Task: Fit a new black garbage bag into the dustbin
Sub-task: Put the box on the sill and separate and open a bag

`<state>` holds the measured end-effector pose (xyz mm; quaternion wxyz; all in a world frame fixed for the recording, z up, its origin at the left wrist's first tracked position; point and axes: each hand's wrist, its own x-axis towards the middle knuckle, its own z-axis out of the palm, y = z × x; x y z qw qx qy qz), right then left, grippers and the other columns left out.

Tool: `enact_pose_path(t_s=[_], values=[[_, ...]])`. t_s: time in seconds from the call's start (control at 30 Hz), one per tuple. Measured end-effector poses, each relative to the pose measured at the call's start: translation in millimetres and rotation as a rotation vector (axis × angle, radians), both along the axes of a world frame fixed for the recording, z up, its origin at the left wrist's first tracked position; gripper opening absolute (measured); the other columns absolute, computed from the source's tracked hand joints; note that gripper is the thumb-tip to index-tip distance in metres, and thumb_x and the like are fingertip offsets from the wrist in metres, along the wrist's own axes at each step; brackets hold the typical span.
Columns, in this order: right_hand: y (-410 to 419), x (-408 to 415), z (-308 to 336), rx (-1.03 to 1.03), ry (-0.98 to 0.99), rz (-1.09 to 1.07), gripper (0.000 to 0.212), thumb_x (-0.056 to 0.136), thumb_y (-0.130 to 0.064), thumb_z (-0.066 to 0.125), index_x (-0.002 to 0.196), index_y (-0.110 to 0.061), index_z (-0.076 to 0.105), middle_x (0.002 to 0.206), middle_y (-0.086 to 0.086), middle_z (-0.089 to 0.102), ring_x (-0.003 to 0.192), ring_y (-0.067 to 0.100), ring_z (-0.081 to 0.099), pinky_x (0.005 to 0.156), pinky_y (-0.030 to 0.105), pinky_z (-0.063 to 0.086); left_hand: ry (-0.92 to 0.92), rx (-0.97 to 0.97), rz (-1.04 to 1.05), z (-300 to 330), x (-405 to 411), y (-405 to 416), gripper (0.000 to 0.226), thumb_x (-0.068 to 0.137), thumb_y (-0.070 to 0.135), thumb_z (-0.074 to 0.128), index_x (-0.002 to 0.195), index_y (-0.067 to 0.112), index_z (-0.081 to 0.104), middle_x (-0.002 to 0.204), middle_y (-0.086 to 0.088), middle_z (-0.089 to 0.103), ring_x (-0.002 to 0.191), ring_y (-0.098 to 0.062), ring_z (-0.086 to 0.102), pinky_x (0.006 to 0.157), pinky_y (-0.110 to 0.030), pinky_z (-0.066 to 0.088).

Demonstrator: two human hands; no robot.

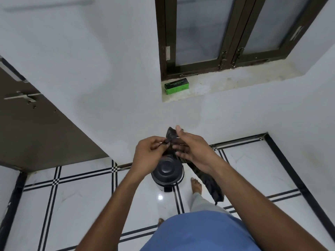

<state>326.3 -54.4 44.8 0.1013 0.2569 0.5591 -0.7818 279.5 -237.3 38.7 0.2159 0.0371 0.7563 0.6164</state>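
garbage bag (208,180), black and still folded into a narrow strip, is held in the air directly above the dustbin (167,172), its free end trailing down past the dustbin's right side toward a bare foot (196,185). the left fingers (159,141) are pinched narrow on a thin edge at the bag's upper end; the right fingers (178,147) are closed around the strip just beside that pinch, with the thumb raised behind a crumpled tip. the left hand (148,154) and right hand (190,151) are near each other, apparently trying to part the mouth.

the likely trouble is the thin film: if both layers are pinched together, the mouth will not open, and a hard tug could tear it. a slip of the left pinch would drop the edge onto the dustbin's closed lid. that lid is still shut, so it has to be raised before any fitting. the dangling end could also be caught under the foot. a green box (176,86) sits on the window sill (235,84), well above the dustbin.
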Motion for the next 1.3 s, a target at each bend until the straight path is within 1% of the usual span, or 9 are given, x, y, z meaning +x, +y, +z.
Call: enact_pose_path(t_s=[0.13,0.37,0.6,0.7,0.8,0.93,1.07,1.2,1.3], values=[[1,11,-6,0.07,0.059,-0.025,0.022,0.096,-0.021,0.087,0.112,-0.006,0.086,0.096,0.008,0.083,0.085,0.018,0.071,0.078,0.028,0.059,-0.085,0.094,0.077,1,8,-6,0.015,0.094,0.01,0.085,0.106,0.002,0.078,0.094,-0.017,0.086,0.096,-0.035,0.084,0.074,-0.033,0.069],[3,25,3,0.175,0.075,0.1,0.03,0.097,-0.035,0.086,0.102,-0.005,0.086,0.095,0.018,0.079,0.087,0.022,0.068,0.081,0.031,0.058,-0.019,0.072,0.013,-10,19,1,0.03,0.078,0.019,0.1,0.083,0.007,0.073,0.08,-0.012,0.074,0.077,-0.024,0.072,0.078,-0.036,0.062],[30,23,3,0.182,0.066,0.114,0.026,0.103,-0.031,0.079,0.103,-0.005,0.083,0.101,0.01,0.082,0.073,0.011,0.073,0.077,0.029,0.065,-0.283,0.35,0.03,0,28,3,0.028,0.109,0.022,0.065,0.107,-0.002,0.079,0.103,-0.014,0.083,0.093,-0.022,0.081,0.082,-0.03,0.065],[45,20,12,0.17,0.073,0.16,0.032,0.1,-0.041,0.08,0.105,-0.009,0.084,0.105,0.005,0.083,0.077,0.013,0.074,0.079,0.036,0.068,-0.336,0.451,0.159,2,30,11,0.021,0.103,0.014,0.071,0.109,-0.004,0.08,0.114,-0.023,0.082,0.099,-0.025,0.082,0.083,-0.029,0.066],[58,19,24,0.161,0.11,0.303,0.036,0.097,-0.048,0.083,0.102,-0.013,0.085,0.101,0.001,0.082,0.084,0.017,0.078,0.085,0.043,0.07,-0.263,0.398,0.177,7,32,28,0.034,0.09,0.015,0.083,0.112,-0.01,0.078,0.116,-0.029,0.08,0.102,-0.03,0.08,0.085,-0.031,0.067],[82,20,24,0.231,0.156,0.313,0.037,0.096,-0.038,0.087,0.091,-0.002,0.08,0.086,0.004,0.075,0.084,0.017,0.075,0.092,0.048,0.068,-0.225,0.321,0.172,12,43,63,0.023,0.086,0.009,0.088,0.106,0.005,0.077,0.09,-0.013,0.074,0.088,-0.024,0.077,0.081,-0.033,0.067],[117,23,18,0.214,0.149,0.314,0.026,0.095,-0.033,0.087,0.082,-0.012,0.083,0.082,0.002,0.078,0.073,0.014,0.073,0.091,0.044,0.067,-0.24,0.322,0.123,6,52,85,0.027,0.101,0.013,0.076,0.128,0.007,0.076,0.103,-0.015,0.075,0.088,-0.021,0.073,0.083,-0.031,0.066],[150,30,12,0.311,0.154,0.375,0.021,0.092,-0.033,0.091,0.084,-0.015,0.085,0.082,0.003,0.082,0.075,0.017,0.077,0.087,0.04,0.069,-0.207,0.209,0.21,8,71,111,0.018,0.111,0.015,0.062,0.111,0.005,0.077,0.084,0.0,0.076,0.071,-0.012,0.068,0.07,-0.021,0.061],[175,31,10,0.403,0.166,0.394,0.026,0.091,-0.035,0.092,0.085,-0.012,0.082,0.076,-0.001,0.08,0.075,0.019,0.079,0.078,0.033,0.068,-0.254,0.257,0.479,9,78,117,0.027,0.117,0.017,0.048,0.107,0.006,0.071,0.088,-0.009,0.076,0.083,-0.023,0.073,0.069,-0.029,0.063]])
